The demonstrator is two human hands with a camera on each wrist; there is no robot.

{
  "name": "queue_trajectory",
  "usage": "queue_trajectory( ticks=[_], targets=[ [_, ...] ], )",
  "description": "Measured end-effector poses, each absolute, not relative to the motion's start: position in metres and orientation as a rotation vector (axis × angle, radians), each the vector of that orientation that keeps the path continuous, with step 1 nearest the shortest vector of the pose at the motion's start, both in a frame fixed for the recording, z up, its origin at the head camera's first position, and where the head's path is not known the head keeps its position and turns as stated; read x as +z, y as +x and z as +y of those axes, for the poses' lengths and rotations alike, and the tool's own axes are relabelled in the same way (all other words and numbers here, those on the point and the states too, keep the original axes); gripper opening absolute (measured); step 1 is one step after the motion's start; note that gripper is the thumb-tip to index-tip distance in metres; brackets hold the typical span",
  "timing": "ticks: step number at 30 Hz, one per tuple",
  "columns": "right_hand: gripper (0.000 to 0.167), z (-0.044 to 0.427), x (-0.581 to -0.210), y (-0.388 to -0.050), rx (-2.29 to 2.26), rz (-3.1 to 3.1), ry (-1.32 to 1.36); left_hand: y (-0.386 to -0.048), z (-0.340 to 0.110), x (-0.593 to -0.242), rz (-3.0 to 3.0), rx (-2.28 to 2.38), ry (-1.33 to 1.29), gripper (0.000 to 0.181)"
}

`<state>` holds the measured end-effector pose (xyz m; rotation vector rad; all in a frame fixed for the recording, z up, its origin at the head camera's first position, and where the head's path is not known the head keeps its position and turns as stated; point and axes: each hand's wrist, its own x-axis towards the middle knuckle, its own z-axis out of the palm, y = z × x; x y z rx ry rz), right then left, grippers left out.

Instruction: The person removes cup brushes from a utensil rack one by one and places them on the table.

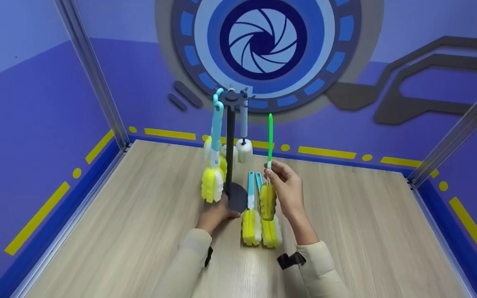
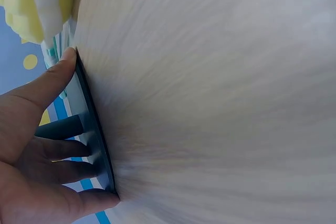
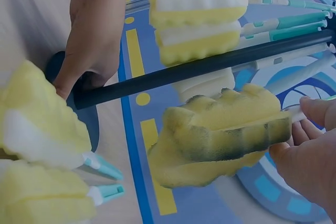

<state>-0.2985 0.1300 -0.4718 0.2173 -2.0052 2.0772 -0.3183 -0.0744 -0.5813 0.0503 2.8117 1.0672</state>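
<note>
Pale wood-grain tabletop point(image 1: 139, 248) before blue-purple printed walls point(image 1: 126, 87), with one black stand point(image 1: 230, 145).
The left hand point(image 1: 215, 213), thumb and fingers spread, grips the round black base point(image 1: 238, 196) by its rim; the right hand point(image 1: 290, 188) pinches one green-handled, dark-edged yellow sponge brush point(image 1: 268, 202), upright near the stand. Two blue-handled yellow-and-white sponge brushes point(image 1: 251, 227) lie nearby; at least two similar brushes point(image 1: 212, 184) and one white-headed brush point(image 1: 244, 151) hang.

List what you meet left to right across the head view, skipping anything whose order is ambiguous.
Left metal post → front hanging brush → black stand pole → grey-handled hanging brush → green-handled brush → right hand → right metal post.
</note>
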Motion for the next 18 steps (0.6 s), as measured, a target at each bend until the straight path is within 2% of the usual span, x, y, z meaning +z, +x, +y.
queue_trajectory(
  ticks=[18],
  targets=[
    [0.031,0.143,-0.490,-0.295,2.113,-2.031,0.123,-0.317,-0.074,-0.579,2.813,1.093,0.063,0.085]
  ],
)
